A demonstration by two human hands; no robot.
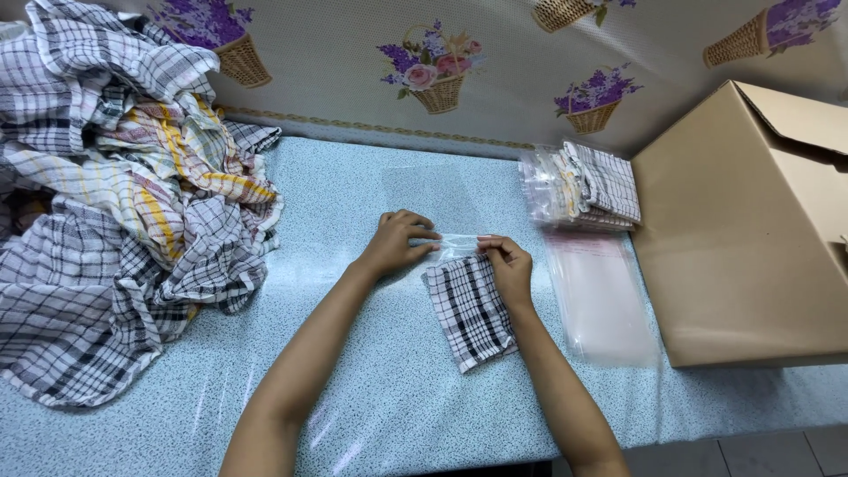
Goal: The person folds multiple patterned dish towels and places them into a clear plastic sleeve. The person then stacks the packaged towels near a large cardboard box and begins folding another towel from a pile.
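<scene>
Both hands pinch the mouth of a clear plastic bag at table centre: left hand at nine o'clock, right hand at three. The folded checked cloth inside runs lengthwise toward six o'clock, nearer the right hand.

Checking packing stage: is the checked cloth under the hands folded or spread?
Folded: the checked cloth lies as a small neat rectangle, inside a clear bag whose top both hands pinch.

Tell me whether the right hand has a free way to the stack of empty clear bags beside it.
Probably yes: the right hand is next to the empty clear bags, with only bare table between, though it now pinches the bagged checked cloth.
</scene>
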